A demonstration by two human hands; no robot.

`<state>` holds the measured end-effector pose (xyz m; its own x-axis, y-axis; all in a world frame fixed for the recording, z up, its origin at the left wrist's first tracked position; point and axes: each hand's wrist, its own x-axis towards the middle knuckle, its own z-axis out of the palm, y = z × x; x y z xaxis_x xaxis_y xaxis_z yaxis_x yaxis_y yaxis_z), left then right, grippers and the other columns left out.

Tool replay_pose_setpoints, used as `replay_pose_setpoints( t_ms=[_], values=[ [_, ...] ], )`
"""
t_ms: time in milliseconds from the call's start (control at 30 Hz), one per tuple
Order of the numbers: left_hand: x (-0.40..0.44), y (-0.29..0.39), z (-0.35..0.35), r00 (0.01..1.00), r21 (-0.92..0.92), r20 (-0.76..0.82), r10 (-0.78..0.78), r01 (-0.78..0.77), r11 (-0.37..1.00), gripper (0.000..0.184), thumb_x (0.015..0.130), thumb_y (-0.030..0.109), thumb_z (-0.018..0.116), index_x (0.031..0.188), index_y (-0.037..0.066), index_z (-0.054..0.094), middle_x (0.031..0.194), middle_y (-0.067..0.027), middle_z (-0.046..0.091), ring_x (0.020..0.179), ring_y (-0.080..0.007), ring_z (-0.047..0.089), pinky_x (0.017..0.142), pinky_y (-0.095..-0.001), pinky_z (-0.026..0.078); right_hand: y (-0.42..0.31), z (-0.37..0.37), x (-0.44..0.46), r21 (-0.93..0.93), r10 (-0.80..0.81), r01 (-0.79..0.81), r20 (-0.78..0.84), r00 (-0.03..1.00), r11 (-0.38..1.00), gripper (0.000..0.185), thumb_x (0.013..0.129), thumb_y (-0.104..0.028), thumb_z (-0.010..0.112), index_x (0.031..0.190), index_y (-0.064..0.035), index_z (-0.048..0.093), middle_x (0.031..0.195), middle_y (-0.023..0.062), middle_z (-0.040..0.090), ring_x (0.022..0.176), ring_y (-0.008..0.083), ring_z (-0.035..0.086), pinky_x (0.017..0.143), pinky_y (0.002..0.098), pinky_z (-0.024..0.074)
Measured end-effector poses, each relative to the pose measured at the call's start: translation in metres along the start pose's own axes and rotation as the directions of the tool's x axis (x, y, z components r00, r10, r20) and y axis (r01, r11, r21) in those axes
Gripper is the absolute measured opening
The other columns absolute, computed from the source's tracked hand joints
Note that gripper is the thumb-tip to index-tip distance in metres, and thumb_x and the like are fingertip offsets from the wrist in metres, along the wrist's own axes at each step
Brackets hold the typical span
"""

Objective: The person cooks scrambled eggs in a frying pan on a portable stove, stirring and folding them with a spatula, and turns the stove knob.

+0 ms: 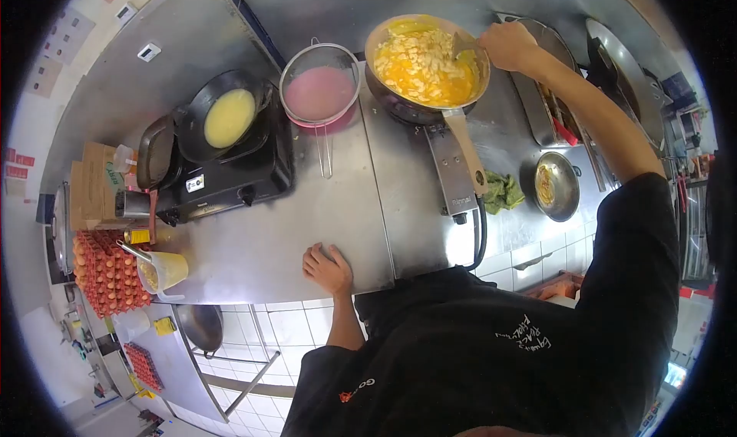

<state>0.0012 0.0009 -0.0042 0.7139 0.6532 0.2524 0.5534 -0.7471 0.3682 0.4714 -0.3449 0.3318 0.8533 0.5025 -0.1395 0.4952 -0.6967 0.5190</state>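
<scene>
My right hand (pixel 509 47) is closed round the handle of a spatula (pixel 464 46), whose blade dips into a large pan (pixel 374 49) on a burner. Yellow egg mixture with pale pieces (pixel 422 69) fills that pan, and its long handle (pixel 465 149) points toward me. On the steel counter (pixel 338 214) near its front edge rests my left hand (pixel 328 269), fingers spread and holding nothing. Between the stoves a mesh strainer (pixel 319 84) sits over a pink bowl (pixel 338 122).
At left, a black pan (pixel 201 107) with a yellow round stands on a gas stove (pixel 253 178). Egg trays (pixel 107 272) and a jug (pixel 170 272) are at the far left. A green cloth (pixel 503 192) and a small steel pan (pixel 566 195) lie at right.
</scene>
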Motion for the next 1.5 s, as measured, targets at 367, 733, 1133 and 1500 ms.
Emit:
replay_pose_setpoints(
  t_ms=[367, 733, 1133, 1500],
  values=[
    [0.001, 0.004, -0.006, 0.999, -0.023, 0.037, -0.006, 0.007, 1.000, 0.040, 0.104, 0.037, 0.063, 0.132, 0.007, 0.062, 0.138, -0.0180, 0.060, 0.135, -0.0388, 0.052, 0.117, -0.0569, 0.034, -0.012, -0.014, 0.045, -0.114, -0.154, 0.139, -0.132, 0.979, 0.984, 0.016, 0.094, -0.016, 0.074, 0.106, -0.0118, 0.085, 0.097, 0.0124, 0.082, 0.094, 0.0314, 0.082, 0.079, 0.0454, 0.0652],
    [0.001, 0.004, -0.010, 0.999, -0.029, 0.039, 0.001, 0.001, 1.000, 0.039, 0.103, 0.035, 0.065, 0.131, 0.007, 0.062, 0.138, -0.0179, 0.061, 0.135, -0.0387, 0.052, 0.117, -0.0573, 0.034, -0.053, -0.012, 0.044, -0.241, -0.374, 0.321, -0.220, 0.901, 0.916, 0.014, 0.093, -0.017, 0.071, 0.093, -0.0167, 0.085, 0.090, 0.0077, 0.082, 0.087, 0.0266, 0.081, 0.076, 0.0433, 0.0627],
    [0.000, 0.004, -0.007, 0.999, -0.053, 0.043, -0.028, 0.030, 0.998, 0.039, 0.103, 0.035, 0.064, 0.131, 0.008, 0.063, 0.139, -0.0194, 0.061, 0.138, -0.0391, 0.050, 0.118, -0.0583, 0.032, -0.050, -0.014, -0.031, 0.375, -0.142, 0.269, -0.333, 0.932, 0.887, 0.028, 0.097, -0.020, 0.065, 0.117, -0.0125, 0.084, 0.109, 0.0238, 0.079, 0.105, 0.0395, 0.078, 0.098, 0.0518, 0.0600],
    [-0.002, 0.000, -0.002, 1.000, -0.014, -0.014, 0.021, -0.021, 1.000, 0.040, 0.102, 0.036, 0.065, 0.130, 0.007, 0.063, 0.135, -0.0178, 0.061, 0.133, -0.0393, 0.053, 0.116, -0.0572, 0.034, -0.001, -0.048, -0.086, 0.655, -0.229, 0.084, 0.139, 0.964, 0.751, 0.038, 0.107, -0.029, 0.058, 0.137, -0.0118, 0.076, 0.120, 0.0241, 0.078, 0.107, 0.0456, 0.075, 0.097, 0.0540, 0.0582]
  ],
)
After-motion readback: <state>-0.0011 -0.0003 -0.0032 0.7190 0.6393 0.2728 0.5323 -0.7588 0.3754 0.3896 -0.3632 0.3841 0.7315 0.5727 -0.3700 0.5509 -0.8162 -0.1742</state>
